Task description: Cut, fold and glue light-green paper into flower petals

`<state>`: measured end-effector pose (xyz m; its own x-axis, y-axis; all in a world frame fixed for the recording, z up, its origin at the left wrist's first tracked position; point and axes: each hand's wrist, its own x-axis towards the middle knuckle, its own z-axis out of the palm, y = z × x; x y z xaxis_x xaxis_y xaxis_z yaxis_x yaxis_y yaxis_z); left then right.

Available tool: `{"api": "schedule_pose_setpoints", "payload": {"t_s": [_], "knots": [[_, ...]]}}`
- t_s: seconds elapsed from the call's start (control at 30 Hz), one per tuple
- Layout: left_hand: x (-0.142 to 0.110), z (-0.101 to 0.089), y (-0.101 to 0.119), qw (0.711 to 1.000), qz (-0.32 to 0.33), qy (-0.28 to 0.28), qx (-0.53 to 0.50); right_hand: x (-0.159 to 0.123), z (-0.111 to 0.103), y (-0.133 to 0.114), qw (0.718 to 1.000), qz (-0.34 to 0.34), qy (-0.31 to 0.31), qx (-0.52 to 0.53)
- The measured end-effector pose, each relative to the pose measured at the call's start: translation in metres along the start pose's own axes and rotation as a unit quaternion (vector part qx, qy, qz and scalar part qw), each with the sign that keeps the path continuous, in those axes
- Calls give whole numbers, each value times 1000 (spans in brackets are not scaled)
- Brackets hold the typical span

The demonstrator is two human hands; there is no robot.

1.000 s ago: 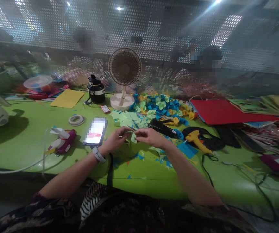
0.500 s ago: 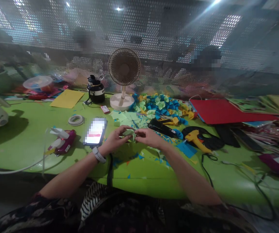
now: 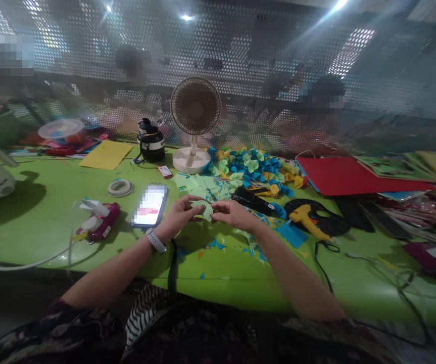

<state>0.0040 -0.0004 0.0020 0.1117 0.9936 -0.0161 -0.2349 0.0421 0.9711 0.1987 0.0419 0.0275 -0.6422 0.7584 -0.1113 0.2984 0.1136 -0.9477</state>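
Observation:
Between my hands is a small light green paper piece (image 3: 204, 209) with a rounded edge, held above the table. My left hand (image 3: 183, 216) pinches it, thumb on its near face. My right hand (image 3: 233, 214) is closed at the paper's right edge, its fingertips together and touching it. Just beyond lie several flat light green paper pieces (image 3: 191, 183). Behind them is a heap of folded paper flowers (image 3: 251, 165) in green, blue and yellow. A black stapler-like tool (image 3: 255, 202) lies to the right of my right hand.
A lit phone (image 3: 150, 206) and a tape roll (image 3: 119, 188) lie left. A fan (image 3: 192, 161) stands at the back beside a black bottle (image 3: 151, 143). On the right are a yellow glue gun (image 3: 308, 221) and red sheet (image 3: 357, 174). Paper scraps (image 3: 218, 243) litter the table (image 3: 240, 288).
The green paper has turned in my fingers: it showed folded, narrow edges before and now shows a broader rounded face. Both hands stay in nearly the same place.

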Motion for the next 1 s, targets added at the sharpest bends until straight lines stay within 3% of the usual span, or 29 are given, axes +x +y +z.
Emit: {"api": "schedule_pose_setpoints", "payload": {"t_s": [1.0], "knots": [[1, -2, -3, 1000, 4, 2, -12, -1, -1, -2, 1000, -6, -22, 0]]}}
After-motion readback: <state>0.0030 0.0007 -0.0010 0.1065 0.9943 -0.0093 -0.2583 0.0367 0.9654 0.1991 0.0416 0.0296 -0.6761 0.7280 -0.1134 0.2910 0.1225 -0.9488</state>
